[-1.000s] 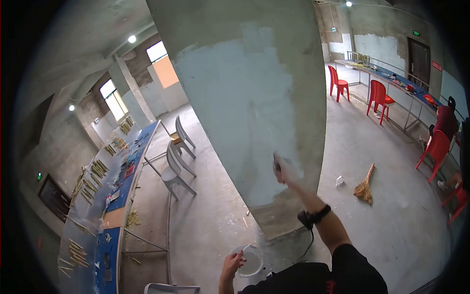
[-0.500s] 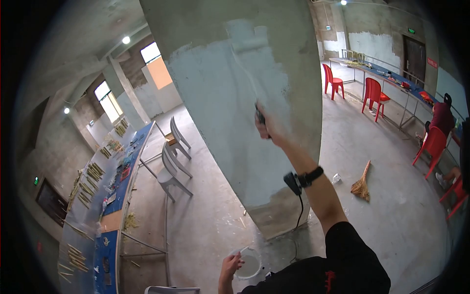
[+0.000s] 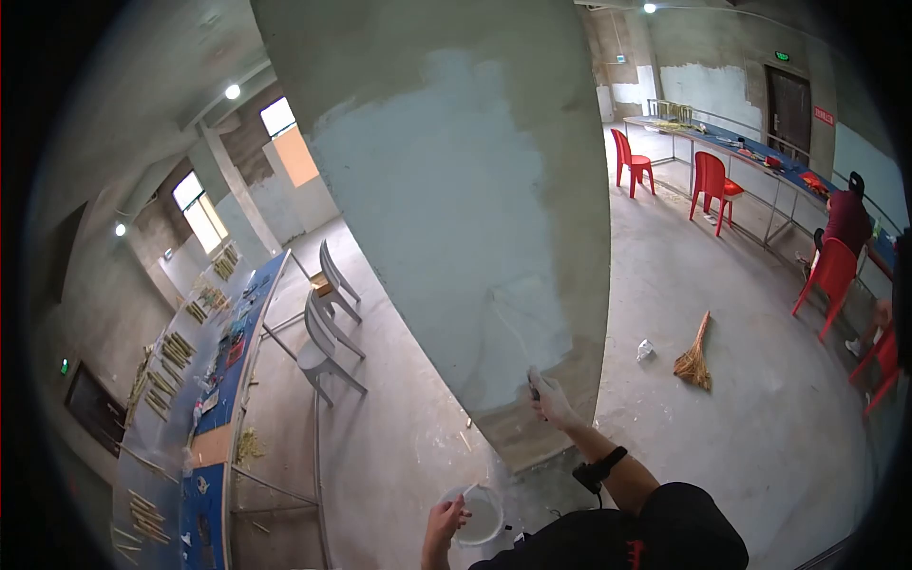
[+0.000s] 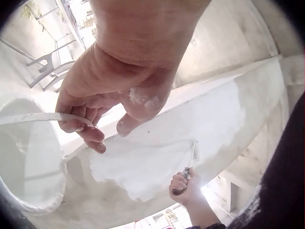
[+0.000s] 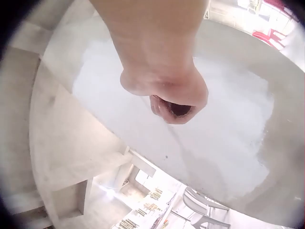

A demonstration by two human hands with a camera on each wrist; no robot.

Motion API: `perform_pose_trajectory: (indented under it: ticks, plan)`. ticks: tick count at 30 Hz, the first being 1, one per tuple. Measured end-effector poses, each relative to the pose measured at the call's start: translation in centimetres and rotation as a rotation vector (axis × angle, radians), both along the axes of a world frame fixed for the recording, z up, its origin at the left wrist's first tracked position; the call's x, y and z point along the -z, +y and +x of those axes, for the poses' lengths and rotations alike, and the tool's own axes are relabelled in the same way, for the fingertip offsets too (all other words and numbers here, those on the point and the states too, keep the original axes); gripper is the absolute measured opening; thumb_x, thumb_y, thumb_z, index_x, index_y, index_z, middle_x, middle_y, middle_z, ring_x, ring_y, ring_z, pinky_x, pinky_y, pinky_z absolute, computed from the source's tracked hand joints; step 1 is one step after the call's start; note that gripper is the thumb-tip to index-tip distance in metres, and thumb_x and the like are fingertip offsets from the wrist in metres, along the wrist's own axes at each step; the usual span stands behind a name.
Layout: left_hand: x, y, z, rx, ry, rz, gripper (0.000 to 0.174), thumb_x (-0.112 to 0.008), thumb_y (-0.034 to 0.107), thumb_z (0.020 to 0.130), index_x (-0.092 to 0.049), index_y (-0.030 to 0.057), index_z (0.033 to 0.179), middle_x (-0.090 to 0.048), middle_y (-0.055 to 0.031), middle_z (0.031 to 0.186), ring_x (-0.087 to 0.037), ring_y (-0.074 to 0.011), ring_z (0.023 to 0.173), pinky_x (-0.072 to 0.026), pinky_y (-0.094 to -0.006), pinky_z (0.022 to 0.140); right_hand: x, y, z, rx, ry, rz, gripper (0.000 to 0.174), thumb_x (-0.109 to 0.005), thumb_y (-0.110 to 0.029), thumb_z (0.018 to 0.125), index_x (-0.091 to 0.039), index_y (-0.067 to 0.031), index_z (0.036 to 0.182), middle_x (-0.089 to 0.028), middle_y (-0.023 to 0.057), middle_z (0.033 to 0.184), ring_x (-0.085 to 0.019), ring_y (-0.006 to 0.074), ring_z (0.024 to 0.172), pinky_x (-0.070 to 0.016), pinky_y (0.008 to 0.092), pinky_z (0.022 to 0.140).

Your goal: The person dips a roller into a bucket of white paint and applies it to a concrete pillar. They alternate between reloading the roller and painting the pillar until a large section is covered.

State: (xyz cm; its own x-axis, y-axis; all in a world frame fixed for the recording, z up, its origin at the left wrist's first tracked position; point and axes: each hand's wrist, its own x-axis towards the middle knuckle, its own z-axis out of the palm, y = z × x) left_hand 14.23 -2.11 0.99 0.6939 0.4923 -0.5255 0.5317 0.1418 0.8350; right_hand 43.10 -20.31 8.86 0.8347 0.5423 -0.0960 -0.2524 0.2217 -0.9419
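My right hand [image 3: 556, 401] grips the dark handle of a paint roller [image 3: 534, 385], low on the grey pillar [image 3: 575, 218]. A thin wire frame runs up from the handle to the pale sleeve, which lies against the wet paint [image 3: 427, 180] and blends into it. In the right wrist view the handle's dark round end [image 5: 181, 109] shows inside the curled fingers. My left hand [image 4: 116, 90] holds the white handle strip [image 4: 43, 117] of a bucket [image 4: 33, 162] across its fingers. White paint is smeared near the thumb. Pale liquid shows in the bucket.
Grey chairs [image 3: 328, 347] and a long blue-topped table [image 3: 223, 389] stand on the left. A straw broom [image 3: 694, 366] and a crumpled white scrap [image 3: 645, 350] lie on the floor at right. Beyond are red chairs [image 3: 708, 180], another table and a seated person [image 3: 845, 223].
The right hand and roller went up the pillar to the top of the painted patch, then came down to its lower part. The left hand stays by the bucket. The view has shifted slightly.
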Motion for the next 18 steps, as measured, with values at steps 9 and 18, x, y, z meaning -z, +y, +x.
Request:
perform_pose_trajectory:
  ticks: [9,18]
  plan:
    - [0.1,-0.2,-0.4,-0.013,0.002,-0.030,0.040,-0.057,0.037,0.091,-0.061,-0.0023,0.094,-0.063,-0.0067,0.071,-0.052,-0.0081,0.053,-0.0416,-0.0214,0.051,-17.6,3.0,9.0,-0.134,-0.186,0.227,0.053,-0.039,-0.049,0.094,-0.044,-0.0128,0.056,-0.033,-0.0025,0.042,-0.030,0.0103,0.035,-0.0237,0.0276,0.036]
    - [0.6,0.0,-1.1,-0.032,-0.026,-0.021,0.040,-0.056,0.037,0.091,-0.060,-0.0023,0.094,-0.063,-0.0065,0.070,-0.051,-0.0078,0.052,-0.0409,-0.0209,0.049,-29.5,2.2,10.6,-0.219,-0.238,0.326,0.051,-0.043,-0.059,0.090,-0.041,-0.0140,0.066,-0.030,-0.0048,0.050,-0.022,0.0077,0.037,-0.0165,0.0250,0.036]
